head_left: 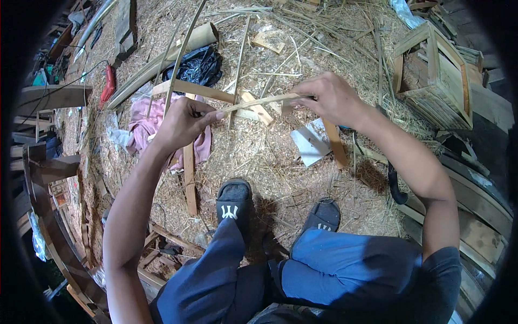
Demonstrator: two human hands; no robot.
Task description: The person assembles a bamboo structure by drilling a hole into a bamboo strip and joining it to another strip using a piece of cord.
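A thin, pale wooden strip [263, 101] stretches between my two hands, slightly bowed, above the shavings-covered ground. My left hand [186, 123] pinches its left end between thumb and fingers. At the other end my right hand [328, 100] is closed on the strip, its fingertips pressed together. Something small and dark shows at the right fingertips; I cannot make out what it is. A long narrow slat [185, 46] runs up from beside my left hand, and whether that hand touches it cannot be seen.
Wood shavings and straw cover the ground. Nearby lie a pink cloth [144, 116], a black plastic bag [198, 66], a white sheet [311, 143] and wooden pieces [190, 181]. A wooden frame box [434, 75] stands right; a red power tool [109, 86] lies left. My slippered feet [234, 205] are below.
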